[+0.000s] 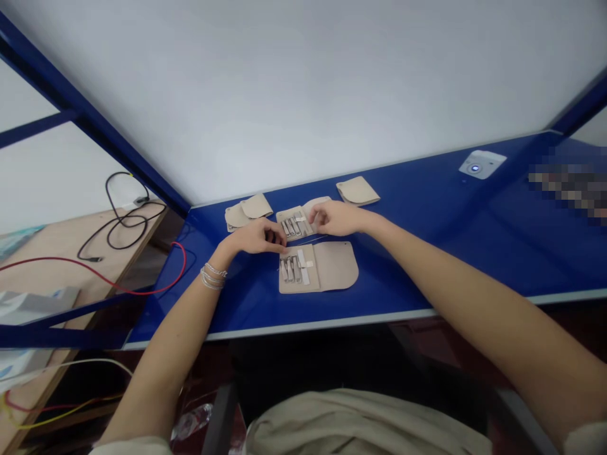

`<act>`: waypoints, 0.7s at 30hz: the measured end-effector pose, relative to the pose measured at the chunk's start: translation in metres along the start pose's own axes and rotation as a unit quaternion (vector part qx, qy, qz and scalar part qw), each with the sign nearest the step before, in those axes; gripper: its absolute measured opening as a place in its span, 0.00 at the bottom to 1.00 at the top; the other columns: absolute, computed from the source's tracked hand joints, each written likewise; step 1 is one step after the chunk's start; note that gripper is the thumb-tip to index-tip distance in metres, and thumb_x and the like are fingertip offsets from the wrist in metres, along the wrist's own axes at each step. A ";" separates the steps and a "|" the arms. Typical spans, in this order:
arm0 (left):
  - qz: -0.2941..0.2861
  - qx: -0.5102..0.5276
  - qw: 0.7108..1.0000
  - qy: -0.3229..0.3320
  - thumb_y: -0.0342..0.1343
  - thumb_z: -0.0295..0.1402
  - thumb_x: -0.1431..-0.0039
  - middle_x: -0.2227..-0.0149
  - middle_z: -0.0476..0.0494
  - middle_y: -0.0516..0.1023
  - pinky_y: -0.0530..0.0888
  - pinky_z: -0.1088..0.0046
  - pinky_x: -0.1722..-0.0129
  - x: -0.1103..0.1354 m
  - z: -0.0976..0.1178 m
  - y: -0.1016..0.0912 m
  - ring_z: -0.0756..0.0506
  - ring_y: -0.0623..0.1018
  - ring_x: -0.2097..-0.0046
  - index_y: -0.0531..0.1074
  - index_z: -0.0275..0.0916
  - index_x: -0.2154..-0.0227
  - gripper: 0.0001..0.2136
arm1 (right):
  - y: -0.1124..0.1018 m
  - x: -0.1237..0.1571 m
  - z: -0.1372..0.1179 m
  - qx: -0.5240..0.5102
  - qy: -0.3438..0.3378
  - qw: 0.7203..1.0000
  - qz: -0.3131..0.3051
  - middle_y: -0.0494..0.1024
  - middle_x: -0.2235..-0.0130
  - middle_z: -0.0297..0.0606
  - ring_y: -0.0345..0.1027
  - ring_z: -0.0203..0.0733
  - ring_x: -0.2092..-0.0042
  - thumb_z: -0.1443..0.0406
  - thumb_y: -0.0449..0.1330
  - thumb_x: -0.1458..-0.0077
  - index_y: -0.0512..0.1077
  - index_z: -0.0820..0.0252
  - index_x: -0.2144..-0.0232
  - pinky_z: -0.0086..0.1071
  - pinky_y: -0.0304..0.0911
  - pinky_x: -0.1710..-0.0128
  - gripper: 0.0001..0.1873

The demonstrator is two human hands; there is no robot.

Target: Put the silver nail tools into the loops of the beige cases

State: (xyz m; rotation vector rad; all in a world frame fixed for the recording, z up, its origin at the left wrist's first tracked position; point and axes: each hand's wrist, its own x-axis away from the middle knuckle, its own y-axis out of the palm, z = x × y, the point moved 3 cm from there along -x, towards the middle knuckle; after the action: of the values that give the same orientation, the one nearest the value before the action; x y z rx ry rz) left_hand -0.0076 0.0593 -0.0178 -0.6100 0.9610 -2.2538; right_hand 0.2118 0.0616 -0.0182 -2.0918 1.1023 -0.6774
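A beige manicure case (336,268) lies unfolded on the blue table, with several silver nail clippers (291,268) and white strips in its left half. Behind it is a second unfolded manicure case (297,213), also fitted with several small metal nail tools (290,226). My left hand (256,237) rests between the two cases at their left side, its thumb and bent fingers apart with nothing visible in them. Over the rear case's right half is my right hand (339,218), fingers curled inward by the flap. Whatever its fingertips pinch is too small to make out.
Folded beige cases (256,206) lie at the back left, and another folded case (359,191) at the back right. A white device (481,164) with a lit button stands farther right. A red cable (177,268) loops over the table's left edge near blue frame bars.
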 end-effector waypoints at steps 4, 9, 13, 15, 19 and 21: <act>0.000 -0.004 1.000 -0.002 0.66 0.44 0.50 0.74 0.47 0.77 0.68 0.79 0.72 0.000 0.000 0.000 0.52 0.72 0.73 0.80 0.35 0.69 0.15 | 0.004 0.000 -0.003 0.046 -0.040 0.997 0.036 0.81 0.65 0.39 0.73 0.42 0.63 0.72 0.61 0.54 0.72 0.61 0.60 0.30 0.63 0.62 0.15; 0.000 -0.001 1.000 -0.003 0.67 0.44 0.50 0.75 0.47 0.77 0.68 0.79 0.73 -0.001 -0.001 0.001 0.52 0.72 0.73 0.79 0.35 0.70 0.15 | 0.006 0.000 -0.004 0.066 -0.035 0.996 0.042 0.81 0.62 0.42 0.74 0.44 0.60 0.68 0.62 0.51 0.72 0.61 0.58 0.30 0.63 0.62 0.15; 0.002 -0.007 1.000 -0.006 0.67 0.44 0.50 0.75 0.47 0.77 0.68 0.79 0.73 -0.001 -0.001 0.000 0.52 0.73 0.73 0.79 0.35 0.69 0.16 | 0.005 0.000 -0.005 0.081 -0.033 0.995 0.040 0.82 0.62 0.42 0.74 0.43 0.60 0.67 0.62 0.49 0.72 0.62 0.58 0.30 0.63 0.62 0.14; 0.004 -0.011 1.000 -0.006 0.67 0.45 0.50 0.74 0.47 0.77 0.68 0.79 0.73 -0.001 0.000 0.000 0.52 0.73 0.73 0.79 0.35 0.69 0.16 | 0.005 0.001 -0.005 0.082 -0.034 0.995 0.039 0.82 0.62 0.42 0.74 0.43 0.61 0.67 0.62 0.48 0.72 0.62 0.57 0.29 0.63 0.62 0.14; 0.002 -0.013 1.000 -0.008 0.66 0.45 0.50 0.74 0.47 0.77 0.68 0.79 0.72 -0.001 0.000 0.001 0.52 0.73 0.73 0.79 0.35 0.69 0.15 | 0.005 0.001 -0.006 0.083 -0.028 0.995 0.038 0.82 0.61 0.42 0.75 0.43 0.60 0.66 0.62 0.48 0.72 0.62 0.57 0.29 0.63 0.62 0.14; 0.001 -0.014 1.000 -0.009 0.66 0.45 0.50 0.74 0.47 0.77 0.68 0.79 0.73 -0.001 0.000 0.001 0.53 0.73 0.73 0.79 0.35 0.69 0.15 | 0.005 0.000 -0.005 0.085 -0.027 0.995 0.038 0.81 0.60 0.43 0.74 0.43 0.59 0.66 0.62 0.48 0.72 0.62 0.57 0.30 0.63 0.61 0.15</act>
State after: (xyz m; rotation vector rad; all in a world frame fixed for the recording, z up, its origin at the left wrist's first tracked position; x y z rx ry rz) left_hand -0.0070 0.0595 -0.0189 -0.6393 0.9843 -2.2324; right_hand 0.2057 0.0574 -0.0184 -1.9042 1.0516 -0.6504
